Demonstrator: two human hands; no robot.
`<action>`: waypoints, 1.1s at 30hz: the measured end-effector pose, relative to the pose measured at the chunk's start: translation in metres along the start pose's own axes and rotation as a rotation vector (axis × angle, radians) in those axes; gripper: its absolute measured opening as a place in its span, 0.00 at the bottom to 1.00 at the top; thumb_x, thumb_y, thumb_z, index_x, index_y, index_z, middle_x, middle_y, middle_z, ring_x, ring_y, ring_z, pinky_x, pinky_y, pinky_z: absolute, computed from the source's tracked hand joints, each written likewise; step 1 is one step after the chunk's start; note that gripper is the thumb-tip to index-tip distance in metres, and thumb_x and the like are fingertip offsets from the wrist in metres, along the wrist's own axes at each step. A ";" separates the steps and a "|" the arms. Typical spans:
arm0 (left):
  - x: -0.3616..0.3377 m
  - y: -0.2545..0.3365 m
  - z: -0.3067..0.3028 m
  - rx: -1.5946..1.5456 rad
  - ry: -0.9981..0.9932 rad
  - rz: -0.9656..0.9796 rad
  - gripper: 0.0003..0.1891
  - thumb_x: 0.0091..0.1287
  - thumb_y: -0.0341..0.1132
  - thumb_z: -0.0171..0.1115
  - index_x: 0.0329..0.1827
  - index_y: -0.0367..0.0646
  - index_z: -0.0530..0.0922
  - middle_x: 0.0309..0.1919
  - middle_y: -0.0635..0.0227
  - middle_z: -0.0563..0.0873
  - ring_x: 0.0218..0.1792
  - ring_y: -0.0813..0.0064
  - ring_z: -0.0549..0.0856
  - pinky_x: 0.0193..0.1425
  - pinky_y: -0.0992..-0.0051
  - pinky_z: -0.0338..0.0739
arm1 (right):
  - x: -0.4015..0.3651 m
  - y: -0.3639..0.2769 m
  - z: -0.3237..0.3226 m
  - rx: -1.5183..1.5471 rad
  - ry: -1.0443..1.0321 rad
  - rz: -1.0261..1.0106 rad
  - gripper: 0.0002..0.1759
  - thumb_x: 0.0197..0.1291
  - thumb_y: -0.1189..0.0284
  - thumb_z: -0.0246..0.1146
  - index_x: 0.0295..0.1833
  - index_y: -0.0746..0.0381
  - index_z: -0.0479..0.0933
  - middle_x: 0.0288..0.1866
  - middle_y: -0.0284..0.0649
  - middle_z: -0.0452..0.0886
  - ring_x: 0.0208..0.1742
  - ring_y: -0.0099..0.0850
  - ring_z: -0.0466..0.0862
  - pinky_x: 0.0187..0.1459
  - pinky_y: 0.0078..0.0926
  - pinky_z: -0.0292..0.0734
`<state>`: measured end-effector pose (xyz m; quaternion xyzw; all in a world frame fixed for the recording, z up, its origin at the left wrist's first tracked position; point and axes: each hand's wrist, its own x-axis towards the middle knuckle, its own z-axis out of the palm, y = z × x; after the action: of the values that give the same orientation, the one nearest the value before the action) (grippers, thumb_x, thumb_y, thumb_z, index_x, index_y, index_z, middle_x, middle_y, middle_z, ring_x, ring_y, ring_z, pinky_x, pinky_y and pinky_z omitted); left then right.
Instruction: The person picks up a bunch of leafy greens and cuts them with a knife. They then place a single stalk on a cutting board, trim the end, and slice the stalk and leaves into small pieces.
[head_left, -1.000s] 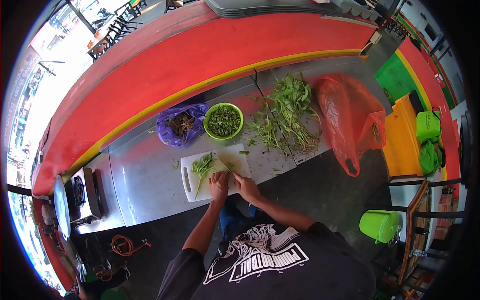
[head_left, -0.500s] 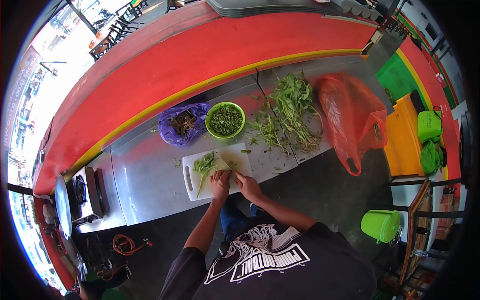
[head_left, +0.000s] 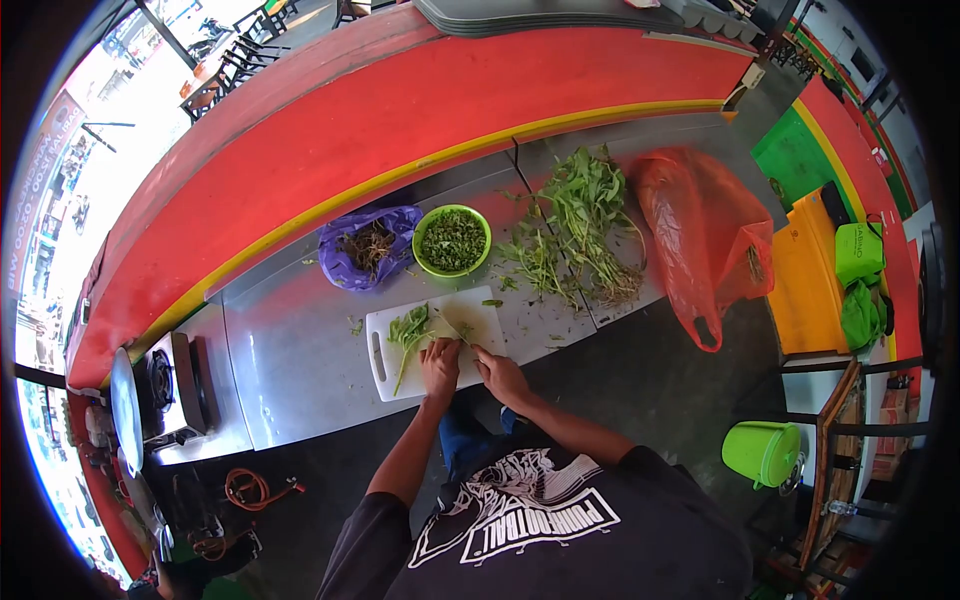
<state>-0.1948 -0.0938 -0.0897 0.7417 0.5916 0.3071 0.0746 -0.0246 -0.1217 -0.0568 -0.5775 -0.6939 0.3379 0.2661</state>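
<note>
My left hand (head_left: 440, 367) is closed over leafy green stems on a white cutting board (head_left: 486, 372), its fingers curled down. In my right hand (head_left: 502, 379) is a knife (head_left: 452, 322), its thin blade slanting up and left past my left fingertips. The knife's handle is hidden in my grip. Left of my left hand lies a sprig of leafy greens (head_left: 409, 327), one long pale stem pointing toward me. A few green bits are near the blade and at the board's top edge.
Behind the board stand a green bowl of chopped greens (head_left: 453, 241) and a purple plastic bag (head_left: 347, 268) with roots. To the right are a pile of uncut greens (head_left: 585, 205) and a red plastic bag (head_left: 690, 235). A gas stove (head_left: 172, 388) sits at the left end.
Almost nothing differs. My right hand has shifted very slightly, while my left hand, the board and the sprig hold nearly the same place.
</note>
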 end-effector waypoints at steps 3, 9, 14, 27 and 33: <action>-0.001 0.002 -0.003 0.006 -0.013 -0.007 0.09 0.65 0.32 0.64 0.47 0.49 0.86 0.40 0.71 0.86 0.44 0.66 0.83 0.49 0.62 0.70 | 0.004 -0.004 0.000 0.028 0.031 -0.008 0.21 0.69 0.68 0.61 0.65 0.61 0.76 0.32 0.60 0.83 0.35 0.58 0.84 0.36 0.53 0.78; -0.001 0.004 -0.005 -0.023 0.018 -0.048 0.09 0.64 0.33 0.66 0.47 0.49 0.87 0.41 0.70 0.87 0.44 0.66 0.84 0.49 0.63 0.70 | -0.012 0.000 -0.015 0.138 0.069 0.021 0.20 0.69 0.67 0.62 0.64 0.63 0.78 0.31 0.61 0.82 0.34 0.58 0.84 0.33 0.48 0.77; -0.003 0.006 -0.007 -0.070 0.056 -0.065 0.09 0.64 0.33 0.67 0.47 0.49 0.87 0.41 0.69 0.87 0.44 0.65 0.84 0.49 0.63 0.71 | -0.034 0.000 -0.030 0.102 -0.035 0.080 0.22 0.70 0.65 0.63 0.64 0.64 0.78 0.32 0.61 0.82 0.32 0.57 0.84 0.32 0.41 0.77; -0.004 0.001 -0.006 0.075 0.020 0.065 0.09 0.62 0.30 0.65 0.44 0.50 0.84 0.43 0.73 0.85 0.44 0.67 0.83 0.50 0.62 0.71 | -0.031 0.003 -0.019 0.028 -0.035 0.017 0.21 0.69 0.66 0.63 0.65 0.60 0.78 0.31 0.61 0.81 0.32 0.57 0.83 0.32 0.47 0.76; -0.004 0.004 -0.008 0.068 0.005 0.014 0.10 0.62 0.30 0.65 0.46 0.51 0.85 0.43 0.73 0.85 0.44 0.68 0.83 0.50 0.63 0.71 | -0.004 -0.001 -0.002 0.091 0.039 -0.035 0.21 0.69 0.66 0.62 0.65 0.60 0.77 0.31 0.61 0.82 0.35 0.60 0.83 0.35 0.51 0.77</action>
<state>-0.1963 -0.1006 -0.0832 0.7473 0.5966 0.2891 0.0459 -0.0226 -0.1257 -0.0543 -0.5590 -0.6825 0.3532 0.3113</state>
